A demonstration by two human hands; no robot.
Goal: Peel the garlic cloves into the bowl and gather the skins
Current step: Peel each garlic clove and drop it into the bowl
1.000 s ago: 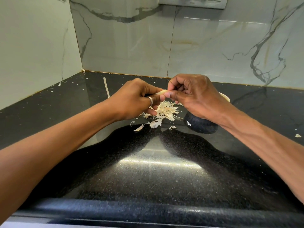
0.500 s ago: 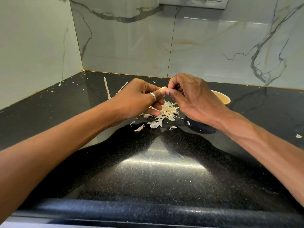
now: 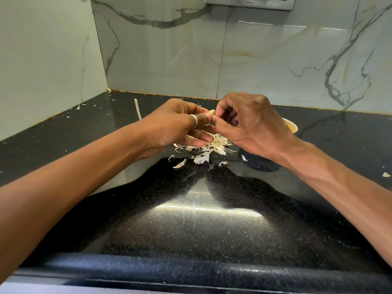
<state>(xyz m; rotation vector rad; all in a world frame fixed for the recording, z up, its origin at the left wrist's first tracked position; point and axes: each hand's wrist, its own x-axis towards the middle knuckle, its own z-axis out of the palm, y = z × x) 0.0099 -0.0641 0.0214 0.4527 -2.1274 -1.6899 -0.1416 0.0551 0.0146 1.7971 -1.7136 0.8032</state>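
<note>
While both hands meet above the glossy, black-speckled worktop (image 3: 191, 230), the left hand (image 3: 176, 126) has its grip curled round a pale garlic clove (image 3: 212, 113), and the right hand (image 3: 250, 124) pinches the same clove between thumb and forefinger. Thin, papery skins (image 3: 212, 148) lie in a ragged heap on the worktop just beneath the grip. A cream, round-rimmed bowl (image 3: 291, 126) sits just behind the right hand, its contents hidden.

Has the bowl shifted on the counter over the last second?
No. The bowl sits where it did, its rim just as far from the counter's back edge, partly hidden behind the right hand.
</note>
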